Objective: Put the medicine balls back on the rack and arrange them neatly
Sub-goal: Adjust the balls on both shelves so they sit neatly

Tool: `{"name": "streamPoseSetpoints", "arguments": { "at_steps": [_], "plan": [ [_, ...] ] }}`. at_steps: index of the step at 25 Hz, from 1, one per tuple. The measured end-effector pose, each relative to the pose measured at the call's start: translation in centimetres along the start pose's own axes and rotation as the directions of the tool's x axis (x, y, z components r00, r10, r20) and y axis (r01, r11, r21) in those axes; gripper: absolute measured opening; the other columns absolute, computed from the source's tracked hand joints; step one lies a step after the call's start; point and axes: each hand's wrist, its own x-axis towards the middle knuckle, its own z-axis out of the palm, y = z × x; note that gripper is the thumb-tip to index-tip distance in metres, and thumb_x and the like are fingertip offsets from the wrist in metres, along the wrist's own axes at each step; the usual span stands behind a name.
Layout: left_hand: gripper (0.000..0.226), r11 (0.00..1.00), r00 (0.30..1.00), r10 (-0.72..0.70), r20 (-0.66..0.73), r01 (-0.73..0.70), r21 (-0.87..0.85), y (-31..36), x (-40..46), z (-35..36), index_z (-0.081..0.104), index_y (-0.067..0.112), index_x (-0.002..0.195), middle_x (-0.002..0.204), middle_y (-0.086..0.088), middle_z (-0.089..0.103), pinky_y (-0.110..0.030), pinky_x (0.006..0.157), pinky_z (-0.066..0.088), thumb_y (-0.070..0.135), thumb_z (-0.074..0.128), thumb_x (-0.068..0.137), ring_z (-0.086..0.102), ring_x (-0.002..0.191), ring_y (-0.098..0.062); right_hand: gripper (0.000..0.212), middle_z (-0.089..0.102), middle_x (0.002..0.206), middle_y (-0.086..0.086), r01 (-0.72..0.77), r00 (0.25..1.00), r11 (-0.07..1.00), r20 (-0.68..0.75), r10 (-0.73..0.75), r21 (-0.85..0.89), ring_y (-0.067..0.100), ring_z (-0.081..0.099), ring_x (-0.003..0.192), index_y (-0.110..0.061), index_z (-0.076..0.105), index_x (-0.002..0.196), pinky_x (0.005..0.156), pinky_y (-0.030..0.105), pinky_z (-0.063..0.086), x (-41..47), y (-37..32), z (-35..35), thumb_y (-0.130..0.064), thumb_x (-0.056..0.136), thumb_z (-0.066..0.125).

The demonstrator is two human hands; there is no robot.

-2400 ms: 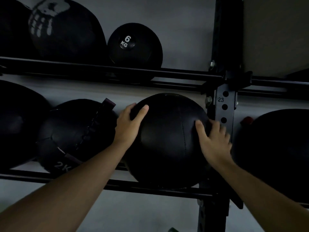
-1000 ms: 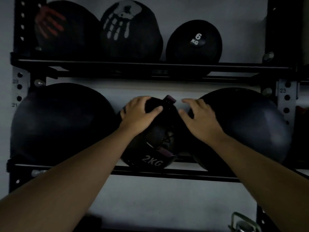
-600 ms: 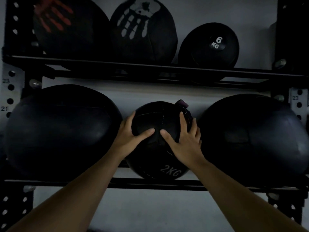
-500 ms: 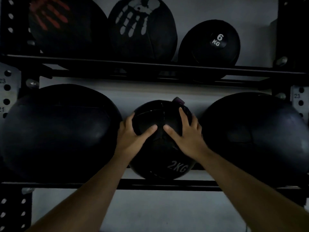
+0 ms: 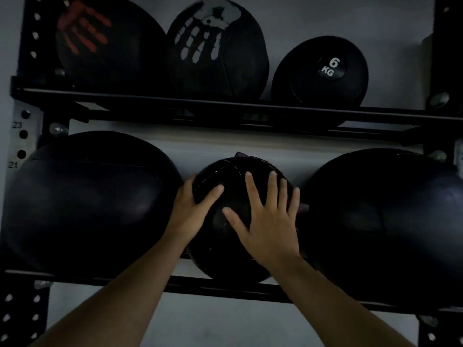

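Observation:
A small black stitched medicine ball (image 5: 226, 176) sits in the middle of the lower shelf of the black rack (image 5: 225, 288). My left hand (image 5: 190, 216) cups its left side, thumb across the front. My right hand (image 5: 269, 221) lies flat on its front right with fingers spread. Its weight marking is hidden under my hands. A big black ball (image 5: 87, 204) stands to its left and another big black ball (image 5: 385, 221) to its right, both close against it.
The upper shelf (image 5: 225, 108) holds a ball with a red handprint (image 5: 100, 43), a ball with a white handprint (image 5: 215, 48) and a smaller 6 KG ball (image 5: 320, 71). Perforated rack uprights (image 5: 25, 136) stand at both sides. A grey wall is behind.
My hands left the right big ball and came onto the small ball. The small ball has since turned under them, so its 2KG marking no longer shows and my right hand lies flatter.

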Motion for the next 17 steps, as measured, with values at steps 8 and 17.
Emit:
{"name": "streamPoseSetpoints", "arguments": {
  "at_steps": [8, 17],
  "plan": [
    [0.112, 0.926, 0.923, -0.351, -0.160, 0.367, 0.088, 2.5, -0.9, 1.9, 0.020, 0.005, 0.165, 0.167, -0.024, 0.030, -0.055, 0.123, 0.031, 0.086, 0.037, 0.090, 0.032, 0.153, -0.043, 0.075, 0.021, 0.177, 0.001, 0.289, 0.914, 0.953, 0.270, -0.303, 0.090, 0.026, 0.005, 0.165, -0.050, 0.016, 0.164, 0.130, 0.054, -0.011, 11.8, 4.2, -1.8, -0.079, 0.095, 0.011],
    [0.107, 0.943, 0.985, 0.171, -0.028, -0.156, 0.295, 1.2, -1.6, 1.8, 0.028, 0.056, 0.155, 0.168, 0.000, 0.029, -0.058, 0.125, 0.033, 0.094, 0.060, 0.061, 0.031, 0.156, -0.028, 0.061, 0.036, 0.163, 0.005, -0.135, 0.988, 0.731, 0.144, 0.050, 0.669, 0.032, 0.033, 0.153, -0.039, 0.041, 0.153, 0.125, 0.052, 0.032, 6.3, 7.0, 0.3, -0.066, 0.099, 0.045]
  ]
}}
